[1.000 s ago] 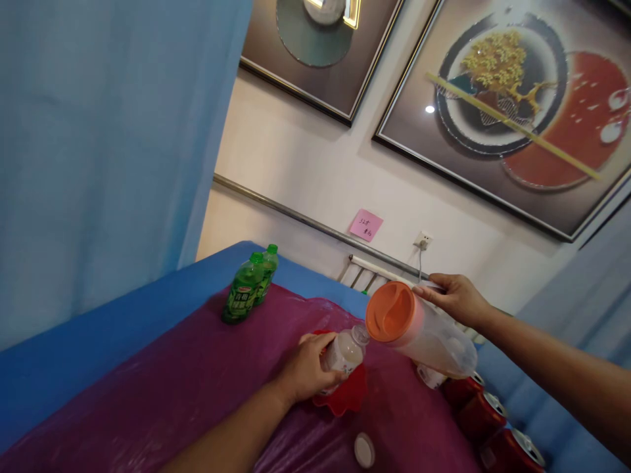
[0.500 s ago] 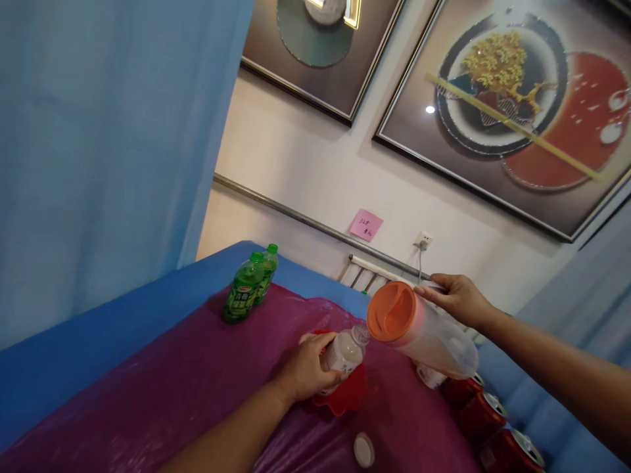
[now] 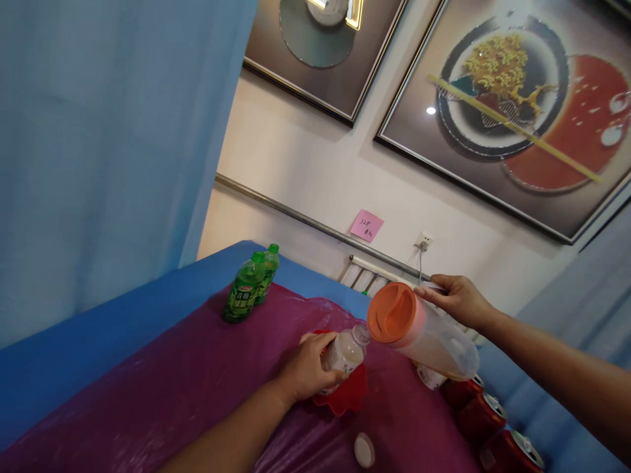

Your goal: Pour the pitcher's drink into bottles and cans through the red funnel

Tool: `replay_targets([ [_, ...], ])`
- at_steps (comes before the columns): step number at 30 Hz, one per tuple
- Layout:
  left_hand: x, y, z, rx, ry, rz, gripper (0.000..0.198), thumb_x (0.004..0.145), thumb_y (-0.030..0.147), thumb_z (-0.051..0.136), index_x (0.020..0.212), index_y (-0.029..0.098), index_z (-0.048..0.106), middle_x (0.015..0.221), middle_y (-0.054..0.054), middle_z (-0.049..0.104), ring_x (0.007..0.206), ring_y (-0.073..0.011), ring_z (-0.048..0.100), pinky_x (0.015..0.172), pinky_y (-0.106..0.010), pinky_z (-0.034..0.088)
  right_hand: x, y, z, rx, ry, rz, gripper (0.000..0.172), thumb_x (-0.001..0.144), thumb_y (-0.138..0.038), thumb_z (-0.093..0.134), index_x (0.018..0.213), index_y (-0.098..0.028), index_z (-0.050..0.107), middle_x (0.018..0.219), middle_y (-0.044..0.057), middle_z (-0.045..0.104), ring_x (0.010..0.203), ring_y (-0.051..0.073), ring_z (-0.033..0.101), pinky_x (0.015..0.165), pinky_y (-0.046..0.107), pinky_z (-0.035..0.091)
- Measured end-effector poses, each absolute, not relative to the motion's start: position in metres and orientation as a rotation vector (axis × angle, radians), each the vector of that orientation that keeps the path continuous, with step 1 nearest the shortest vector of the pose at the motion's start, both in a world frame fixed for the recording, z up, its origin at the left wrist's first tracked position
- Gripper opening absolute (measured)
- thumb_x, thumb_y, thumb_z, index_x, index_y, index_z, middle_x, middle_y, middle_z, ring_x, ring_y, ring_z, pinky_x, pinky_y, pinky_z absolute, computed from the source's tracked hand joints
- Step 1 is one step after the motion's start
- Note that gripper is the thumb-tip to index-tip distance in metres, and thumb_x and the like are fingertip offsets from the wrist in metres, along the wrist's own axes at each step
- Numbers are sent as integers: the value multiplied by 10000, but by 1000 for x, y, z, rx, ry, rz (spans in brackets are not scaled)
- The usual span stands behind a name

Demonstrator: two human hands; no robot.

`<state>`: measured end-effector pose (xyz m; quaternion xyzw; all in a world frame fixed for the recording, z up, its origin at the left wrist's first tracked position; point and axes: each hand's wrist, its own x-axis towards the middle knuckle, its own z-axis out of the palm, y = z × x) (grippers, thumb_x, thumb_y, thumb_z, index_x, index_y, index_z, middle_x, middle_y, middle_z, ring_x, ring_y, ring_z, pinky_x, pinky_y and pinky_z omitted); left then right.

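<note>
My left hand (image 3: 310,369) is wrapped around a clear, uncapped bottle (image 3: 345,353) with a pale label and cloudy liquid inside. Beneath that bottle lies a red dish with a wavy edge (image 3: 351,394). My right hand (image 3: 461,301) grips the handle of a translucent pitcher (image 3: 438,338), which is tilted so that its orange lid (image 3: 393,314) comes right up to the bottle's mouth. Some pale liquid rests in the pitcher's lower side. Whether any stream runs between the two is too small to tell. A white cap (image 3: 364,450) lies on the purple cover near the front.
Two green bottles (image 3: 245,289) stand at the back left on the purple cover (image 3: 187,374). Several red cans (image 3: 480,415) line the right side, with a partly hidden white container (image 3: 430,376) behind them. A blue curtain (image 3: 113,144) hangs at the left.
</note>
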<state>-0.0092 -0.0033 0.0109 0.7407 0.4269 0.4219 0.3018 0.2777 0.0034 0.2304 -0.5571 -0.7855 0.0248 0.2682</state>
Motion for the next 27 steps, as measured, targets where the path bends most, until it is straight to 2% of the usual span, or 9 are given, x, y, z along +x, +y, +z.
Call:
replay_targets([
  [14,-10,-3,9,1961,1142,1116,736,588,340,880,1286,242,667,1243,-63,718,1156,-320,596,1035,-413,452,277,2,230,-1533,-2121,78,623,754,-784,621,575,-241,375,544,-66,294,523,104,292,470,258,226],
  [21,-11,-5,14,1980,1124,1107,682,591,311,875,1243,244,683,1219,-52,726,1124,-306,610,1030,-408,448,279,3,230,-1528,-2121,57,615,771,-768,622,582,-243,361,555,-65,279,534,104,282,473,259,217],
  [27,-11,-5,12,1975,1130,1113,728,600,324,873,1290,229,661,1261,-53,714,1160,-309,587,1048,-407,436,278,3,229,-1535,-2106,107,599,757,-757,636,587,-240,386,562,-64,291,531,101,291,477,256,220],
])
